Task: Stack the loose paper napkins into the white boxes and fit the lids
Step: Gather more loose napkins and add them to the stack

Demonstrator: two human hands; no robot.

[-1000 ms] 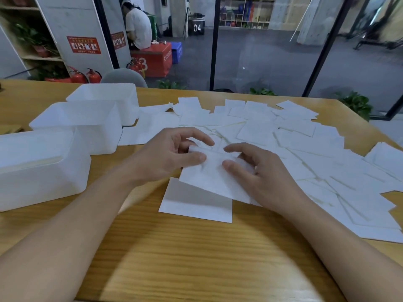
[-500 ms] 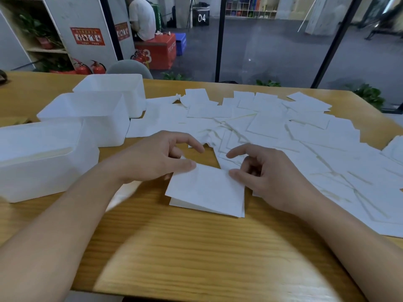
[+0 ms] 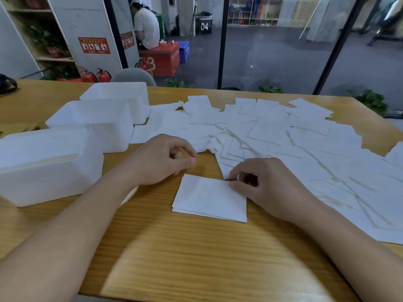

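Two flat white paper napkins (image 3: 210,197) sit stacked just left of the right hand (image 3: 266,184), whose fingers (image 3: 234,186) pinch their corner; left hand (image 3: 161,160) hovers loosely curled, holding nothing.

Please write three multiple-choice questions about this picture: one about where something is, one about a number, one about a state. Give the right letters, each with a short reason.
1. Where do the white boxes stand on the wooden table?
A. on the person's left
B. on the person's right
C. on top of the spread napkins

2. How many white boxes are in view?
A. one
B. three
C. five

3. What is the right hand doing?
A. lying flat on bare wood
B. pinching the edge of the small napkin stack
C. lifting a box

Answers:
1 A: all the boxes sit left of the loose napkins.
2 B: three boxes stand in a row going away from the camera.
3 B: its thumb and forefinger meet at the stack's upper right edge, while the left hand holds nothing.
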